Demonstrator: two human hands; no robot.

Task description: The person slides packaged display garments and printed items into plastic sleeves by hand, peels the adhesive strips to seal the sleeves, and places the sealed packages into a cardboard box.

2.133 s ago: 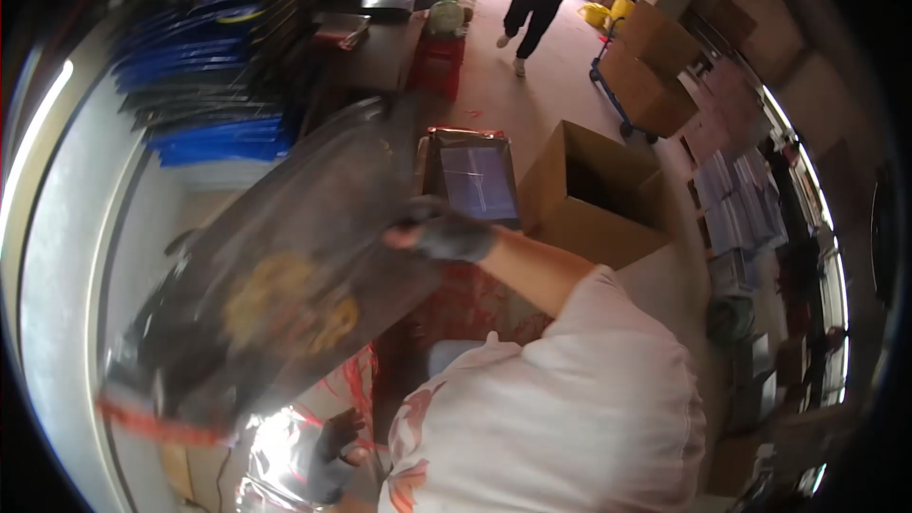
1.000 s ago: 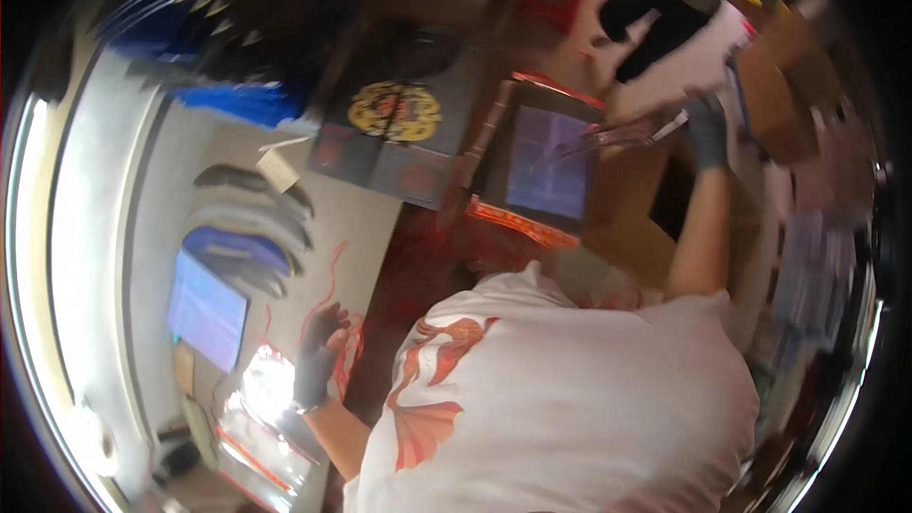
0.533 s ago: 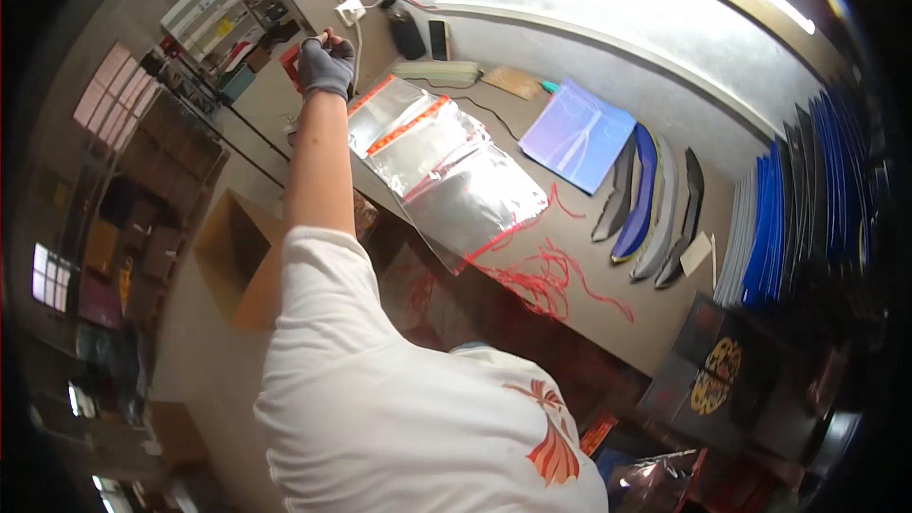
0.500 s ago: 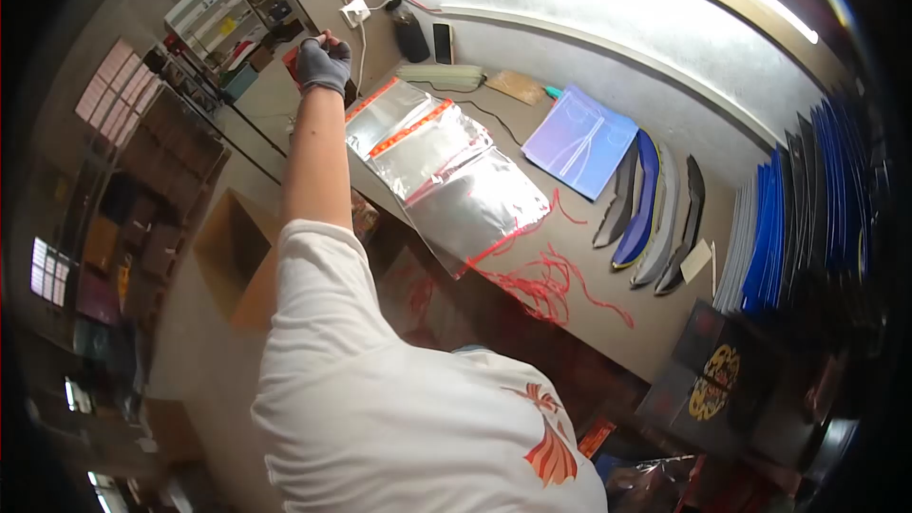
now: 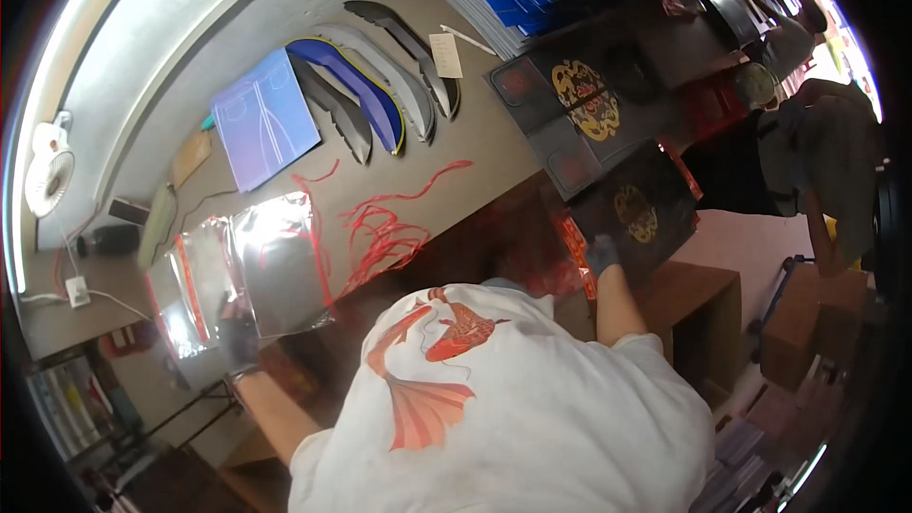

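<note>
At left, the grey-gloved left hand overlaps the near edge of the shiny, clear plastic bags. At right, the grey-gloved right hand meets the black, gold-emblemed rectangular panel (neither grip can be told).

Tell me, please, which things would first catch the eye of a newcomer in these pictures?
The shiny plastic bags would probably catch the eye first, along the near edge of the table by the left hand. Next comes the tangle of red strips on the table, to their right in the picture. Farther right, gold emblems stand out on dark panels, one of them close to the right hand.
</note>
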